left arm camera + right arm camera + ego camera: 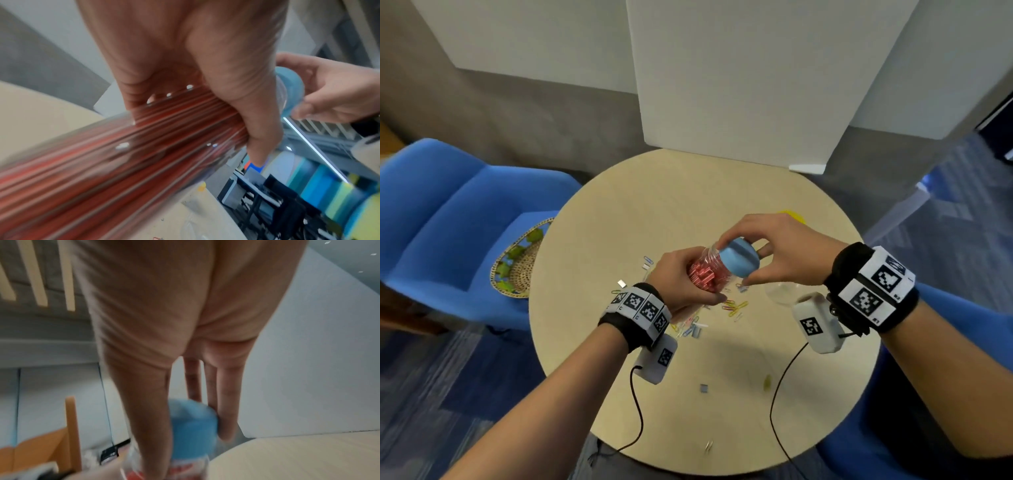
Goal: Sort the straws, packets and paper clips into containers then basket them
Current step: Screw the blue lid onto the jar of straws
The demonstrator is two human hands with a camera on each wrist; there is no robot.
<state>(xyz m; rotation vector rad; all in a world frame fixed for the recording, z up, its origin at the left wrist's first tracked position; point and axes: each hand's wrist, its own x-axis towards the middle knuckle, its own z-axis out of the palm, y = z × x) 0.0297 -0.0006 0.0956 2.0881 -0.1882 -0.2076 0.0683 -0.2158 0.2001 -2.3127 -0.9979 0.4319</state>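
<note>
Left hand (681, 281) wraps its fingers around a clear jar (709, 270) packed with red straws (703, 277), holding it tilted above the round table (619, 219). Right hand (774, 250) grips the blue lid (739, 261) at the jar's mouth between thumb and fingertips. Loose paper clips (734, 306) lie on the table below both hands. Left of the left hand, a woven basket (517, 270) rests on a blue chair (448, 219).

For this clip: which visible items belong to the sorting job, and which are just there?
Job:
- clear jar of red straws, gripped by left hand
- blue lid, held by right hand
- loose paper clips
- woven basket on the chair
- empty clear container

Bystanders:
- round table
- blue chair
- white panels
</note>
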